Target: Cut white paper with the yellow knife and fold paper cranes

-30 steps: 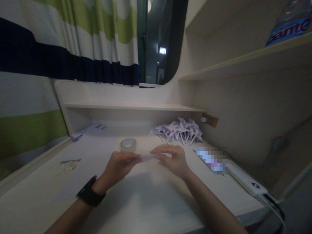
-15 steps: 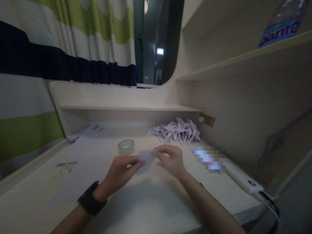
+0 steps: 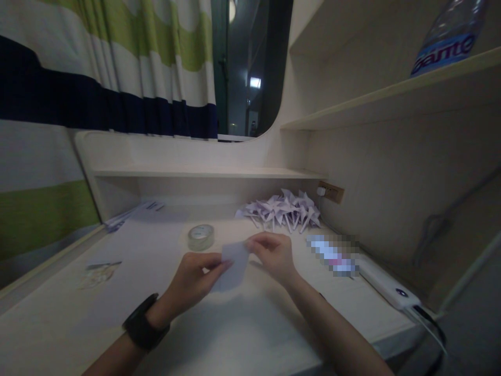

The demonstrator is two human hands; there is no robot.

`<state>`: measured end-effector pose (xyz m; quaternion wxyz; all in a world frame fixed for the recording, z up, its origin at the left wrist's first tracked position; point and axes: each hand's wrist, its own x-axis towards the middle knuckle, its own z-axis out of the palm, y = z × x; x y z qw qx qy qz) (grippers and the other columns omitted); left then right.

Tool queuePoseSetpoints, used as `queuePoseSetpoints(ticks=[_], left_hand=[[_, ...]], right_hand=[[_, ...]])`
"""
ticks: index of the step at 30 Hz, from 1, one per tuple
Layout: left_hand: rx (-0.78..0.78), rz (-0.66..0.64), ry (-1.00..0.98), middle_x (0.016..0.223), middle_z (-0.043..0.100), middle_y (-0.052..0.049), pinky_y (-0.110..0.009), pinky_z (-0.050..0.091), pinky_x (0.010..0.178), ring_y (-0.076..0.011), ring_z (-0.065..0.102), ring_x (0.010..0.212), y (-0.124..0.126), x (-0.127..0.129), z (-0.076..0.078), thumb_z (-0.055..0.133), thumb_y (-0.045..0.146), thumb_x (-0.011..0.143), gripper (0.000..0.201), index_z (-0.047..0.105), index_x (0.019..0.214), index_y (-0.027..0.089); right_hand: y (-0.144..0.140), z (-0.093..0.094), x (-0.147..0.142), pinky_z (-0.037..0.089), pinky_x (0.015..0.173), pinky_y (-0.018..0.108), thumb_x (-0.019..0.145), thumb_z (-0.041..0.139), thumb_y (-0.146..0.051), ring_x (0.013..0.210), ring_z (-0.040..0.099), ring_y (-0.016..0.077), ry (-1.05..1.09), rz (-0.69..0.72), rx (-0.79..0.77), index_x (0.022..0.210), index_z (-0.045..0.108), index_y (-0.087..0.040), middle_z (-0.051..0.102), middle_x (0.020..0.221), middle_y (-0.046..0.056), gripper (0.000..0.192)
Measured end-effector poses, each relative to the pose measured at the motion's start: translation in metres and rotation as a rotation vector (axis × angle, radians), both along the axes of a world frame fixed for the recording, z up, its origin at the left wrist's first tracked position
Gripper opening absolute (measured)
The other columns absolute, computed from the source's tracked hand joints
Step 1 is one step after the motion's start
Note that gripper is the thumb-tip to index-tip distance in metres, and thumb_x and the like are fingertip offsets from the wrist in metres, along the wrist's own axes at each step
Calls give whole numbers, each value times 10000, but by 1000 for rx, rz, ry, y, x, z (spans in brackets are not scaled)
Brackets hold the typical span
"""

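Note:
A small pale lilac paper sheet (image 3: pixel 234 265) is held up over the desk (image 3: pixel 242 329) between both hands. My left hand (image 3: pixel 191 279), with a black watch on its wrist, pinches the sheet's left edge. My right hand (image 3: pixel 274 256) pinches its upper right corner. The sheet hangs nearly flat, facing me. Behind the hands lies a pile of folded lilac paper shapes (image 3: pixel 284 209) at the back of the desk.
A roll of clear tape (image 3: pixel 201 236) stands just beyond my left hand. A white power bank (image 3: pixel 385 284) with a cable lies at the right, beside a blurred object. Papers (image 3: pixel 133 213) lie at the back left. A bottle (image 3: pixel 446 36) stands on the upper shelf.
The paper, held as a thin edge-on strip a second ago, has been opened out and turned to face me. Both hands stayed in place.

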<state>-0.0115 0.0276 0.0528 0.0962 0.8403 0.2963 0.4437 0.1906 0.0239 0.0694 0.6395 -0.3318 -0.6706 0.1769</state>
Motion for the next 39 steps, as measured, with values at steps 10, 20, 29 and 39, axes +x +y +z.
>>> queuePoseSetpoints(ticks=[10,20,29,39], left_hand=[[-83,-32,-45,519,575,34,-178,391,460,-86,513,466,1,4,-2,613,283,862,307,636,582,159],[-113,-18,-37,457,433,58,-185,304,411,-74,396,425,0,4,0,589,299,862,399,500,497,166],[-356,-56,-81,486,473,47,-193,316,420,-91,431,446,6,5,-4,603,326,831,342,534,537,165],[-514,-15,-159,545,593,8,-208,362,438,-123,518,484,16,7,-15,619,390,809,302,643,616,159]], right_hand=[[-1,-5,-4,489,479,236,764,684,-322,510,614,139,3,-38,-8,649,705,-184,685,582,30,181],[8,-10,-3,503,481,236,725,715,-441,486,598,131,98,98,-173,586,676,-167,658,531,23,310],[12,-14,-9,482,468,229,740,696,-425,462,563,122,177,25,-223,545,641,-160,619,496,20,333],[23,-24,-14,419,411,205,608,732,-575,405,471,85,136,138,-491,482,586,-147,535,428,-15,469]])
